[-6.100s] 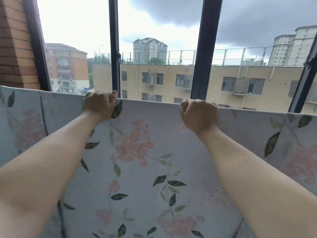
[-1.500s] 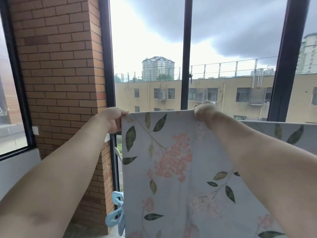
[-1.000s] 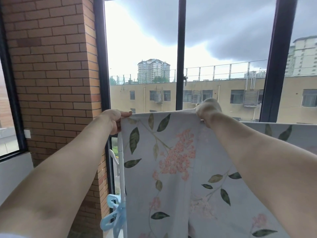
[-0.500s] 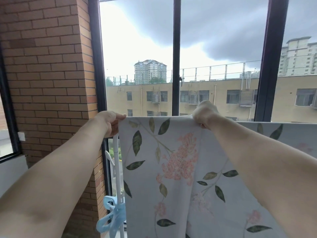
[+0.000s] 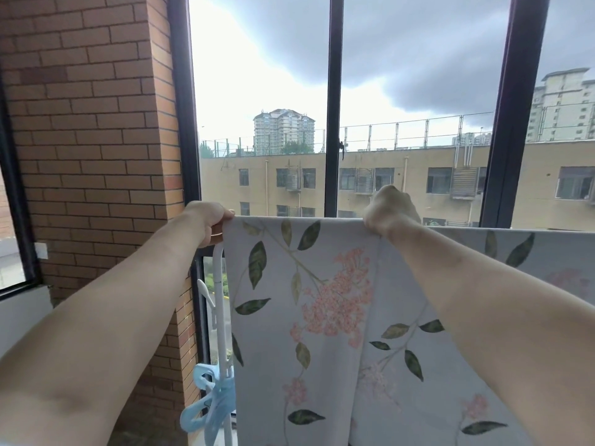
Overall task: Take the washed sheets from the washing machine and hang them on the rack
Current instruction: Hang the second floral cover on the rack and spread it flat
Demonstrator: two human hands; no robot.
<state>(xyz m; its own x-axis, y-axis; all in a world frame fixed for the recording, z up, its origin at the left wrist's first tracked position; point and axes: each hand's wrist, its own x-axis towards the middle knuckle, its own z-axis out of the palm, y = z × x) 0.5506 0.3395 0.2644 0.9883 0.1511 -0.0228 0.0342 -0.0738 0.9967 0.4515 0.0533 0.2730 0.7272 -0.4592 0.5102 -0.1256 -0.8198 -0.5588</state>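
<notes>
A pale sheet (image 5: 325,333) printed with pink flowers and green leaves hangs over the top bar of a white drying rack (image 5: 219,304). Its left edge hangs straight down beside the rack's upright. My left hand (image 5: 209,222) pinches the sheet's top left corner at the end of the bar. My right hand (image 5: 388,209) is curled over the sheet's top fold further right. The bar itself is hidden under the cloth.
Light blue plastic hangers (image 5: 206,403) hang low on the rack's upright. A brick pillar (image 5: 96,156) stands close on the left. Dark-framed windows (image 5: 333,123) run right behind the rack, with buildings outside.
Since six seconds ago my view and both hands have shifted left to the sheet's left end. Over the last second the hands keep their hold and the view drifts slightly.
</notes>
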